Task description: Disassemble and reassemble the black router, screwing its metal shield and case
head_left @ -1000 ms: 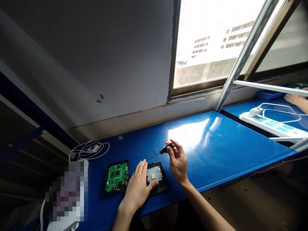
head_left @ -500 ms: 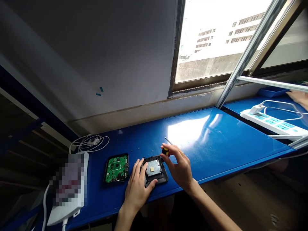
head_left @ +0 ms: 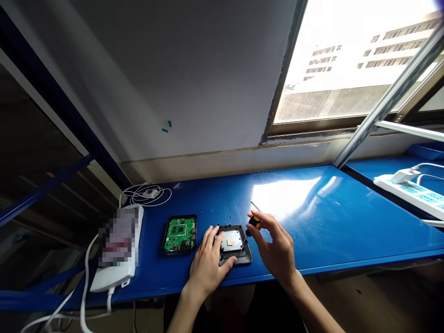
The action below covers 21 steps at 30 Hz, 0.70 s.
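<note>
Between my thumb and fingers, my right hand [head_left: 277, 245] pinches a small screwdriver [head_left: 255, 223] with a black and yellow handle. Its shaft slants down to the right edge of a silver metal plate [head_left: 236, 240] with a tan square pad. The plate sits in a black plastic cover [head_left: 245, 259]. My left hand [head_left: 208, 261] grips this cover at its left side, thumb along the near edge. Left of that hand lies a black case half with a green circuit board [head_left: 179, 232]. Beyond my right hand, a thin metal rod [head_left: 255, 206] is partly hidden.
Small screws [head_left: 231, 217] lie behind the cover. A coiled white cable [head_left: 152, 192] rests at the back left, beside a white power strip [head_left: 116, 275]. Another white power strip [head_left: 412, 189] stands at right, past a metal post [head_left: 385, 97]. The blue table [head_left: 312, 249] has a near edge.
The view has swung left, so everything appears farther right. The screwdriver is more tilted, its shaft now showing at the plate's right edge. My left hand stays on the cover.
</note>
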{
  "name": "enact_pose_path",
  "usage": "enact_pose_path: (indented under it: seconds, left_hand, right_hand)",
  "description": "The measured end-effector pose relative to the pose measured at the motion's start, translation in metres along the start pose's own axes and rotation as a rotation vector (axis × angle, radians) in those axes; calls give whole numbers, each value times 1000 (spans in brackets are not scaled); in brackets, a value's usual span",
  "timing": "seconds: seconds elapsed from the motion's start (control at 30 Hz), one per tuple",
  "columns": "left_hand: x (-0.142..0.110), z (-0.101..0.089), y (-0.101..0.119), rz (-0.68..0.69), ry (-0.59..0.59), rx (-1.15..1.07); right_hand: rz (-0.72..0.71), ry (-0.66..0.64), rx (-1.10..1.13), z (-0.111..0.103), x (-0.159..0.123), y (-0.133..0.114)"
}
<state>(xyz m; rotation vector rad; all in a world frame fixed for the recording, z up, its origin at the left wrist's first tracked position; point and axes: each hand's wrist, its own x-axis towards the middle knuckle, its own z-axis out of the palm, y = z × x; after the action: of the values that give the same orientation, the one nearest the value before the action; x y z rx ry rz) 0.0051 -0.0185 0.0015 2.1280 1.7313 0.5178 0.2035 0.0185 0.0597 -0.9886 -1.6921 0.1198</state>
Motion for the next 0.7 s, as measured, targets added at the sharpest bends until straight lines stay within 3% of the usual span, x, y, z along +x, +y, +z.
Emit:
enact_pose_path:
  seconds: [0.23,0.47,0.7]
  left_hand:
    - [0,2,-1,7,17,-18]
    - [0,5,-2,18,30,-18]
    - [-2,6,-5,36,53,-23]
  right_hand:
    - [5,-23,12,4,1,-2]
    - [45,-179,69,2,2,-6]
    - [-17,-112,39,-1,6,-9]
